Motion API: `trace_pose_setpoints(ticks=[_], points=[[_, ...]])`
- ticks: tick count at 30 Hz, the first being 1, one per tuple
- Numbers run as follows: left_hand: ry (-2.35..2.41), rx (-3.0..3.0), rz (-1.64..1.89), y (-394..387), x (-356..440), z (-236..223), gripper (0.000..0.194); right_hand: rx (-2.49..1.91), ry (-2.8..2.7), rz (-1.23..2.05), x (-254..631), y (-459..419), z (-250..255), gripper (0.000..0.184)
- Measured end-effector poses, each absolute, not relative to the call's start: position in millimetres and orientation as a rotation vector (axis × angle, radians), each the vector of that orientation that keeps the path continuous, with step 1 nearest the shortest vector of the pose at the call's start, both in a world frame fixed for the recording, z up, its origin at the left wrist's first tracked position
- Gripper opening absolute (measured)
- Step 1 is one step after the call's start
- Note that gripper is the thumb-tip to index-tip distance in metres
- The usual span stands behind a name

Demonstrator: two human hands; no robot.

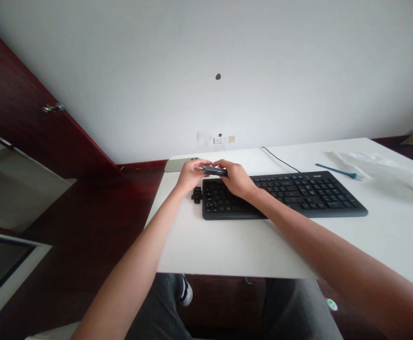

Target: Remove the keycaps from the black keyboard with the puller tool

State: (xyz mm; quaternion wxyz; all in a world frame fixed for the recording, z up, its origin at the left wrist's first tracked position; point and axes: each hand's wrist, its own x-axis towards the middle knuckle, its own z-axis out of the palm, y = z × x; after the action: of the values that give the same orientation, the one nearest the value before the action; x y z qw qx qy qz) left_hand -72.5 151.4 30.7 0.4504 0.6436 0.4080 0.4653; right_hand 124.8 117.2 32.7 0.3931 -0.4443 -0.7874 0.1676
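Note:
Both my hands meet above the upper left corner of a black keyboard. Between them is a small, dark, elongated object with a shiny surface; its kind is not clear. My left hand pinches its left end with the fingertips. Around its right end are the closed fingers of my right hand, which covers some of the keys. Several loose black keycaps lie close together on the white table, just left of the keyboard.
A pale phone lies behind my left hand. The keyboard's cable runs toward the wall. To the right are a thin blue brush and a clear plastic bag. The white table ends near my legs.

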Motion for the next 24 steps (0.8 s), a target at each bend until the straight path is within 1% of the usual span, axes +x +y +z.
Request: trace_pose_setpoints(ticks=[2,3,8,10,13,18,21,24], points=[[1.031,1.579,1.148,152.0,-73.3,29.7,0.032,-1.137,-1.967,0.425,126.4,117.1,34.4,0.039],[1.059,1.598,1.142,152.6,-74.3,29.0,0.03,-1.14,-1.952,0.412,127.8,117.6,35.2,0.037],[1.283,1.961,1.081,154.2,-82.0,26.3,0.012,-1.143,-1.908,0.315,138.4,125.9,34.8,0.039],[1.31,2.074,1.042,152.6,-83.9,26.9,0.009,-1.139,-1.897,0.317,142.0,129.5,33.4,0.037],[1.334,2.139,0.998,149.0,-84.1,29.0,0.01,-1.124,-1.877,0.321,144.8,131.7,33.0,0.033],[1.429,2.215,0.962,149.7,-77.2,34.5,0.011,-1.082,-1.939,0.309,146.3,127.6,38.2,0.032],[1.482,2.35,0.837,158.5,-67.6,42.7,0.017,-1.069,-1.963,0.306,148.4,124.7,41.6,0.031],[1.431,2.541,0.686,170.6,-56.7,51.5,0.021,-1.062,-1.943,0.286,151.6,123.6,44.1,0.027]])
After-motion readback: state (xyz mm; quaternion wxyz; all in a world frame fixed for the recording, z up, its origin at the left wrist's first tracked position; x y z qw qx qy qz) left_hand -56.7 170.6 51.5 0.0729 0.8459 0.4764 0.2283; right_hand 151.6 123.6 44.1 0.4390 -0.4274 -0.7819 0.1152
